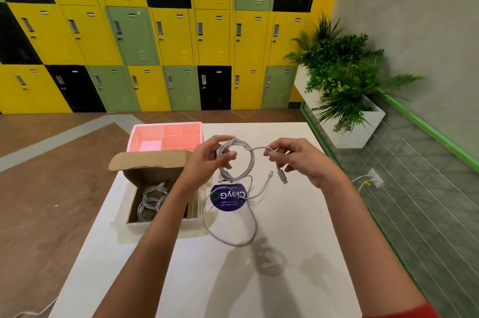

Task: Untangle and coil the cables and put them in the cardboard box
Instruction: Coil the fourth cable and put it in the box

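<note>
My left hand (207,157) grips a coil of grey cable (250,162) held up above the white table (298,240). My right hand (298,157) pinches the same cable near its free end, whose plug (282,175) hangs down below the fingers. A second, loose white cable (233,237) lies on the table in a wide loop, its end near the middle. The open cardboard box (145,162) stands to the left, under my left forearm, with coiled grey cables (150,201) inside.
A pink divided tray (166,136) sits behind the box at the table's far edge. A round blue sticker (228,197) is on the table. Coloured lockers line the back wall. A planter (350,120) stands to the right on the floor.
</note>
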